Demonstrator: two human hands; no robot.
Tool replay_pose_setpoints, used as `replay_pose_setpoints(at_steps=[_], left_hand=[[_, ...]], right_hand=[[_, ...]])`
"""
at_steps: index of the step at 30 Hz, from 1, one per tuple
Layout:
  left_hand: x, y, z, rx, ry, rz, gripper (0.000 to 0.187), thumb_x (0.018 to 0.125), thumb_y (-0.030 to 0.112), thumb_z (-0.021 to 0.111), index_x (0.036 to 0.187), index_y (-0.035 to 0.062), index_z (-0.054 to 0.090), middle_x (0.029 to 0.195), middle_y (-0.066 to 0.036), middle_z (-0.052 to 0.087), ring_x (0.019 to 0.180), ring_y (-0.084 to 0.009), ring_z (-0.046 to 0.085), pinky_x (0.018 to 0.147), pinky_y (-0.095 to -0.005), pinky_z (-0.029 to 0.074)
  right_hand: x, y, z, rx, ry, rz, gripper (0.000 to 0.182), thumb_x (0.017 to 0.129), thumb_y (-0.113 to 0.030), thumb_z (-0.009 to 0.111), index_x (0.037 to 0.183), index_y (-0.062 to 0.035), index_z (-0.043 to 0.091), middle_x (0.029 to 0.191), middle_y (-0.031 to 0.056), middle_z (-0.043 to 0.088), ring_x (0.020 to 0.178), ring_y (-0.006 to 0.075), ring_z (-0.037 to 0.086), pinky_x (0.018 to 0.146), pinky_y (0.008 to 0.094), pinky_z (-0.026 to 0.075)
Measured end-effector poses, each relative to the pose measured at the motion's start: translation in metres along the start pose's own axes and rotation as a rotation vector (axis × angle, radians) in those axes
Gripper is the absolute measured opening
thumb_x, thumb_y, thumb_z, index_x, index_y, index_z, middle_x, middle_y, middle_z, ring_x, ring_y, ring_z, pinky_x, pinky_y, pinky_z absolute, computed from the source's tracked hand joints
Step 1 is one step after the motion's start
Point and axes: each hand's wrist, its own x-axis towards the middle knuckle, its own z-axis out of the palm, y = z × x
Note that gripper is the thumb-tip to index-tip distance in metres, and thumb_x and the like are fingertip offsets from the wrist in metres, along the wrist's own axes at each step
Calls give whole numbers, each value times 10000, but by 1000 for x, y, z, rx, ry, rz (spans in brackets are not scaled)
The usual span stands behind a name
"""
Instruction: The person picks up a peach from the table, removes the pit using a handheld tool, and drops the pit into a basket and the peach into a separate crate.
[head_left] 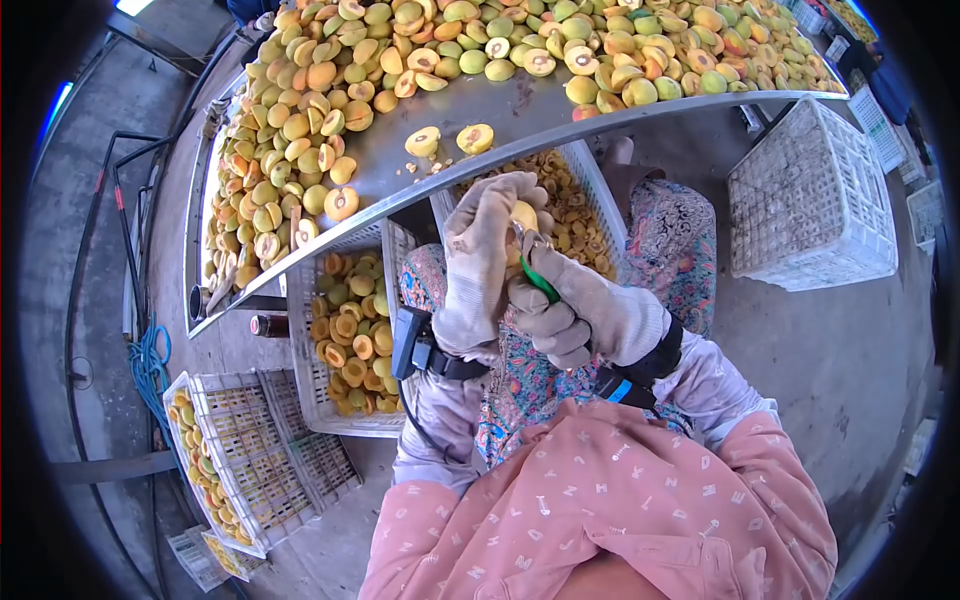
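Gloved, my left hand (pixel 477 245) is closed around a yellow peach half (pixel 523 214), holding it up above my lap. My right hand (pixel 590 305), also gloved, grips a green-handled pitting tool (pixel 540 282). The tool's metal end meets the fruit; its tip is partly hidden by my fingers. Just beyond both hands stands a crate (pixel 597 195) with small yellow fruit pieces in it, partly under the table edge. Two cut peach halves (pixel 475 138) lie on the metal table (pixel 470 105) nearby, cut faces up.
A large heap of cut peaches (pixel 390 50) covers much of the table. Left of my legs sits a crate (pixel 312 385) of pitted halves, with another filled crate (pixel 245 450) farther left. A white crate (pixel 815 200) stands at right. A blue hose (pixel 150 360) lies coiled on the floor.
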Motion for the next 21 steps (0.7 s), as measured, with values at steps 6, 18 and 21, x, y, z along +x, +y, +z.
replay_pose_setpoints(at_steps=[6, 18, 21], left_hand=[[1, -14, -5, -8, 58, -149, 400, 1009, 334, 450, 1151, -7, 603, 909, -130, 672, 769, -179, 644, 673, -311, 547], [24, -30, -9, 298, 39, -101, 313, 970, 222, 454, 1018, -10, 658, 890, -96, 675, 713, -133, 594, 667, -269, 494], [36, -34, -21, 335, -209, -9, 323, 976, 205, 430, 1014, -18, 659, 906, -96, 677, 728, -128, 582, 654, -264, 481]], right_hand=[[-4, -1, -1, -164, 159, 7, 556, 935, -712, 371, 730, -197, 411, 543, -100, 264, 398, 44, 201, 369, 236, 175], [14, 0, -41, 221, -43, 109, 555, 933, -719, 351, 766, -197, 435, 537, -104, 275, 376, 33, 187, 344, 233, 149], [20, 1, -52, 339, -193, 115, 538, 940, -701, 367, 771, -196, 444, 535, -104, 278, 370, 31, 184, 336, 233, 143]])
